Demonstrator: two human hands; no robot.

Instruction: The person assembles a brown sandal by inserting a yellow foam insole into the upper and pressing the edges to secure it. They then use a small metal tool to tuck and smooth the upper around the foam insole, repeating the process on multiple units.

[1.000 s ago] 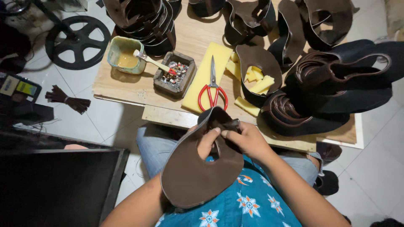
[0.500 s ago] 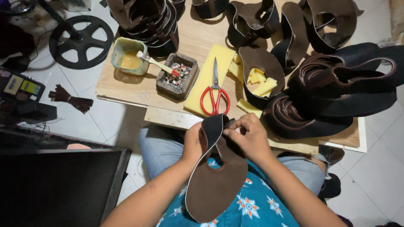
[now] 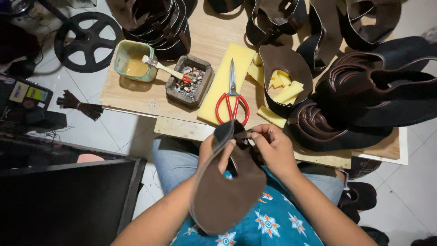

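1. The left hand [image 3: 214,152] has its fingers closed on the upper left edge of the brown leather piece [image 3: 227,196], thumb on the near face, so it grips the piece
2. The right hand [image 3: 273,150] pinches the narrow top end of the same piece between thumb and fingertips; whether it also holds some small tool I cannot tell
3. The leather piece lies in the lap, off the wooden board [image 3: 150,95], just below its near edge; its long axis runs from the fingers at the top down toward the body, the broad rounded end nearest the blue patterned shirt [image 3: 273,223]
4. Both hands meet at the top end, the right one nearer the tip, the left one lower on the flank
5. Beyond the fingers, on the board's near edge, the red scissors [image 3: 232,107] rest on a yellow foam sheet [image 3: 218,91]
6. Against half a second ago the piece shows more of its broad face and less of its edge, and the hands sit a little closer together at the tip
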